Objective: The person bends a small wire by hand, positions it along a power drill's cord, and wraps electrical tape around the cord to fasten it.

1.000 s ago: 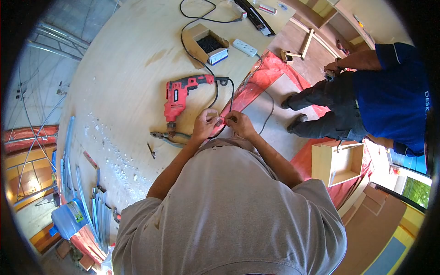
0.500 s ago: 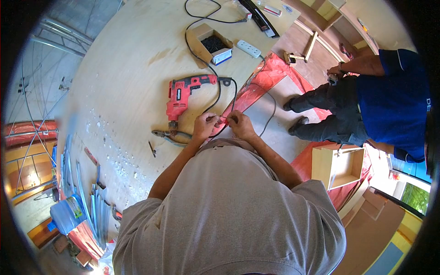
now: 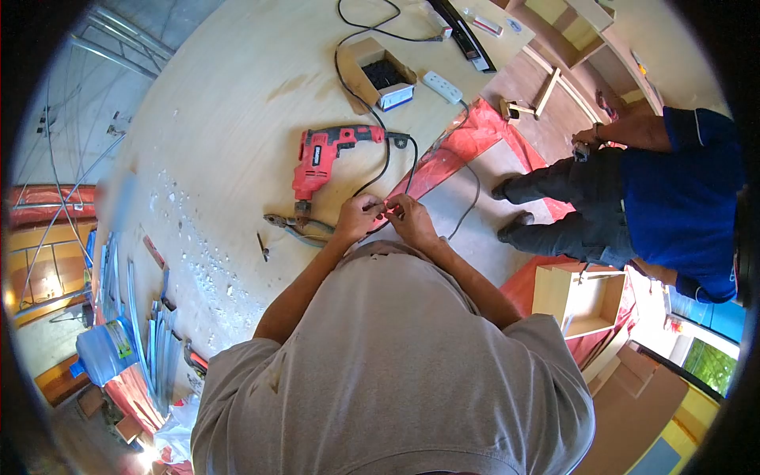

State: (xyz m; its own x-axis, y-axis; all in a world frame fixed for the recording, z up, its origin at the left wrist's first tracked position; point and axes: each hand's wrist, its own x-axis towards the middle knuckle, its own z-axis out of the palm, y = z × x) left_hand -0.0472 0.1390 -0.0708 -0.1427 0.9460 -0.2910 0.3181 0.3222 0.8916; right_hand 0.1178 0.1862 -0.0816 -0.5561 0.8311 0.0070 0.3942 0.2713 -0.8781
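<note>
Close to my body, at the table's edge, my left hand is pinched around something too small to make out. My right hand is closed beside it, its fingertips almost touching the left ones, and what they hold is also too small to name. A red and black drill lies just beyond my left hand, chuck toward me. Pliers with grey handles rest below the chuck. The drill's black cable loops past both hands. A small dark bit or screw lies left of the pliers.
An open box of black screws, a white power strip and black rails sit at the table's far side. A co-worker in a blue shirt stands right, near a wooden box. Metal strips and a water bottle are left.
The view has turned slightly, so the drill and screw box appear further right. My hands stay together, and the fingertips have come closer to each other since the middle frame.
</note>
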